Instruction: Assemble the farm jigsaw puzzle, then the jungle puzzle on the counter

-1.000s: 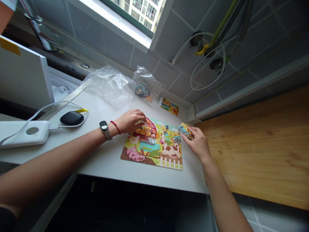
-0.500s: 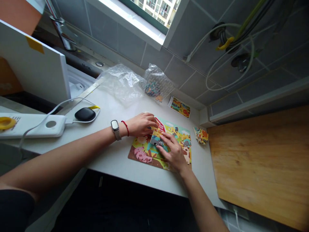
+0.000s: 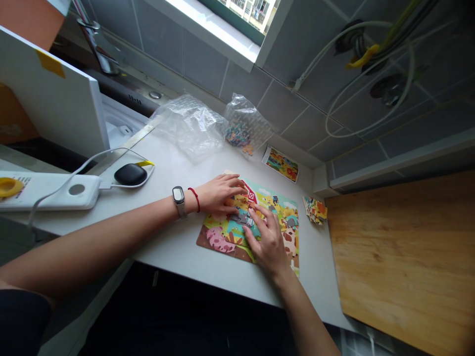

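A colourful farm-animal jigsaw puzzle (image 3: 218, 240) lies on the white counter under both hands. My left hand (image 3: 221, 193) rests palm down over its upper left part, fingers outstretched and apart. A grey-and-teal puzzle piece (image 3: 241, 218) lies flat among the others, between my two hands. My right hand (image 3: 270, 240) comes in from the lower right. Its thumb and fingertips are spread and touch the puzzle beside that piece. Parts of the picture are hidden under both hands.
A small pile of puzzle pieces (image 3: 315, 210) lies to the right, beside a wooden board (image 3: 401, 252). Behind are a picture card (image 3: 281, 163), a clear bag of pieces (image 3: 239, 133) and a crumpled plastic bag (image 3: 191, 126). A power strip (image 3: 55, 192) and black case (image 3: 130, 174) lie left.
The grey-and-teal piece, tilted at my right fingertips before, now lies flatter in the puzzle. My left fingers have spread and reach toward it. The view has shifted slightly.
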`<state>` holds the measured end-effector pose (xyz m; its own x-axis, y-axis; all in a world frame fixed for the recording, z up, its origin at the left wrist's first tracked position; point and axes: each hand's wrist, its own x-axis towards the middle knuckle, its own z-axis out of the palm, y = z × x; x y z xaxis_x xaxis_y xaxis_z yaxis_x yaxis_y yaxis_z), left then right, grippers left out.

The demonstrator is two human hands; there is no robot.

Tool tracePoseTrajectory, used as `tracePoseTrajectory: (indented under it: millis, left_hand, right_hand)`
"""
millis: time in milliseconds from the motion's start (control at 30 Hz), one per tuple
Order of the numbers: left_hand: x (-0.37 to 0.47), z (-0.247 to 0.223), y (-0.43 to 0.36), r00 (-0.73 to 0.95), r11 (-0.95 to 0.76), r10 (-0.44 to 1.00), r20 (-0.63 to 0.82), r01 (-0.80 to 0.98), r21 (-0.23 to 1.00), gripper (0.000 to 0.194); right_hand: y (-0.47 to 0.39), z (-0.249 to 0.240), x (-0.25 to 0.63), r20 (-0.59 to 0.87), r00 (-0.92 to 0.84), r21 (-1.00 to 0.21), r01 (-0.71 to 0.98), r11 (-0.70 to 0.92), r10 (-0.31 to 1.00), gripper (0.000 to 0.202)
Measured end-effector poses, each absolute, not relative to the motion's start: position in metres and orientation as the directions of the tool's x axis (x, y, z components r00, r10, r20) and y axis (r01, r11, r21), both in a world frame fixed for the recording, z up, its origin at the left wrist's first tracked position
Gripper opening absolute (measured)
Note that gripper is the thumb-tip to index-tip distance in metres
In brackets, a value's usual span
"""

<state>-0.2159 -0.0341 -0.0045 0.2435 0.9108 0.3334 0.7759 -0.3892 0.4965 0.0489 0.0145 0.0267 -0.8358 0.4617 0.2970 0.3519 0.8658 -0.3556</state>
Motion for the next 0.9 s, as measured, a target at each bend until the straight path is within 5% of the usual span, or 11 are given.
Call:
tracePoseTrajectory:
  millis: [400,900]
  left_hand:
    - [-0.216,-0.005,-0.033,0.258,-0.397,0.911,0.323,0.763,0.511,0.043]
    - [-0.217,0.002,-0.033,0.279,-0.387,0.920,0.277,0.767,0.512,0.051]
  right_hand:
    - [-0.013,0.009,0.069,0.110,-0.920,-0.335,0.321,0.886,0.376,0.061]
    - [-0.017,0.005,0.076,0.153,-0.932,-0.237,0.288,0.928,0.328,0.063]
